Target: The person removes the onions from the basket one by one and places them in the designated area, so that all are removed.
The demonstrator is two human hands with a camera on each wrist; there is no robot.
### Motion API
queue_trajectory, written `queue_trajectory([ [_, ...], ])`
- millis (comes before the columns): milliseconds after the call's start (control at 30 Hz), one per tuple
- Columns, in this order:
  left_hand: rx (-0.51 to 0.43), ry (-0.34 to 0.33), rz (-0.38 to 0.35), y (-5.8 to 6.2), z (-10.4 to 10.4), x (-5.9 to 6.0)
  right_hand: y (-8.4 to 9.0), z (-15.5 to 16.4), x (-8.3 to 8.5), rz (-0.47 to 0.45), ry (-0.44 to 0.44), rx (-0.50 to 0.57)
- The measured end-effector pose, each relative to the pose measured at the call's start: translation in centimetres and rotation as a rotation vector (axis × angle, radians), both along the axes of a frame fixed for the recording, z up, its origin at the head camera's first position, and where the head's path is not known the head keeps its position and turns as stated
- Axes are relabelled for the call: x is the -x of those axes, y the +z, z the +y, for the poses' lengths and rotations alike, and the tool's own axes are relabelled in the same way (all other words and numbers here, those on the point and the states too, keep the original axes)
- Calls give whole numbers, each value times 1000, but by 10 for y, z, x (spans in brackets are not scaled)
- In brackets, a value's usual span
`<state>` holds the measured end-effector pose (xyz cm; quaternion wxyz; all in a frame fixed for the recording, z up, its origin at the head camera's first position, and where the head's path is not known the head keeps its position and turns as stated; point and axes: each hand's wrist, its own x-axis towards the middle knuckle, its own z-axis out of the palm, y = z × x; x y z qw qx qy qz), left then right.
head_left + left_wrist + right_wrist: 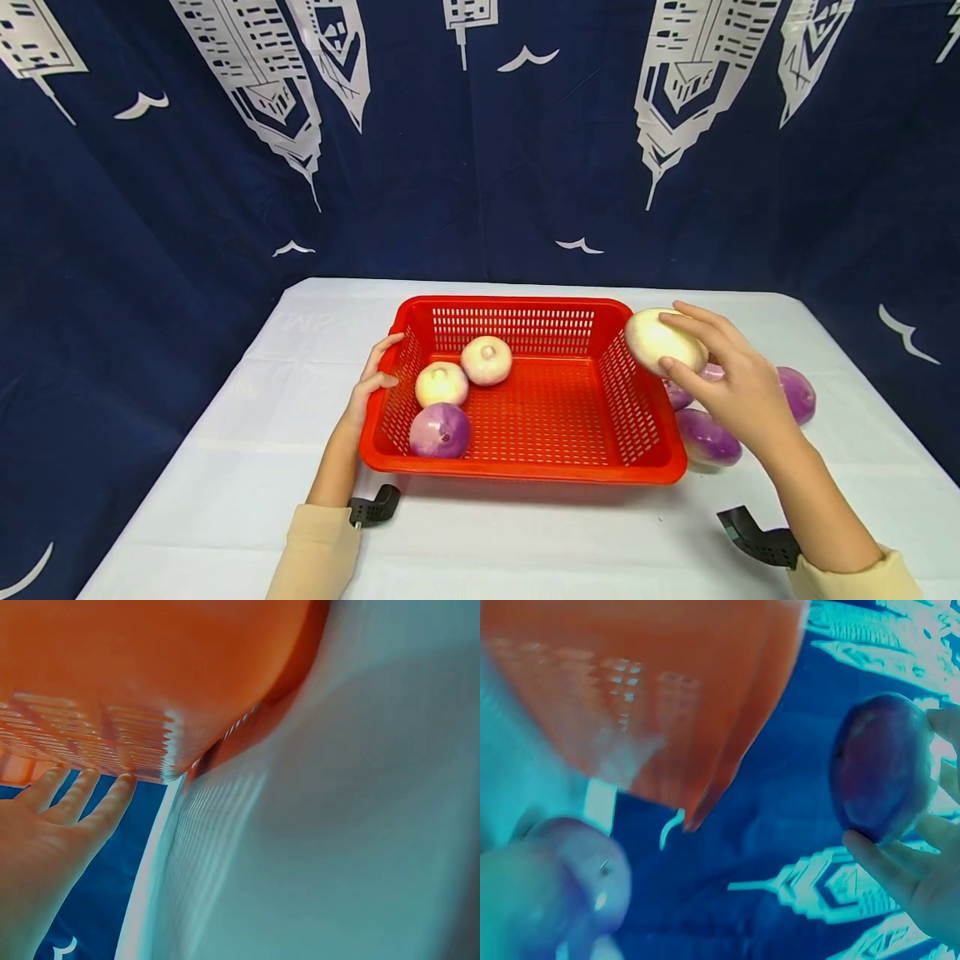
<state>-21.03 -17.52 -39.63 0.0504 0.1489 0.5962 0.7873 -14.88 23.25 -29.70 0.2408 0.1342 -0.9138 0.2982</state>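
Note:
A red plastic basket (525,477) stands on the table with two pale onions, one (487,361) behind the other (441,385), and a purple onion (440,431) in its left part. My left hand (365,390) grips the basket's left rim; in the left wrist view its fingers (105,810) touch the outer wall. Over the right rim, my right hand (738,379) holds an onion (663,342) between thumb and fingers. That onion's pale side shows in the head view, its dark purple side (877,769) in the right wrist view.
Several purple onions lie on the table right of the basket, including one (707,437) near its front corner and one (797,394) farther right. The white-covered table (465,542) ends at a dark blue patterned curtain (480,183). A black strap mount sits at each wrist.

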Motion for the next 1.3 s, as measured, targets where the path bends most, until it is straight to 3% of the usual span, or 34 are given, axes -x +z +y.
queue_trajectory([
  [167,0,4,3,0,0,0,-13,20,-10,91,-131,43],
  [500,10,8,33,0,-1,2,-38,54,-23,77,-353,72],
  [933,1,-6,20,-1,0,0,-77,78,-25,-82,-365,135],
  [1167,-2,-6,22,-2,2,0,-94,85,-22,-194,-371,62],
  [1300,-1,-4,29,-1,1,1,-99,88,-21,-191,-357,48],
])
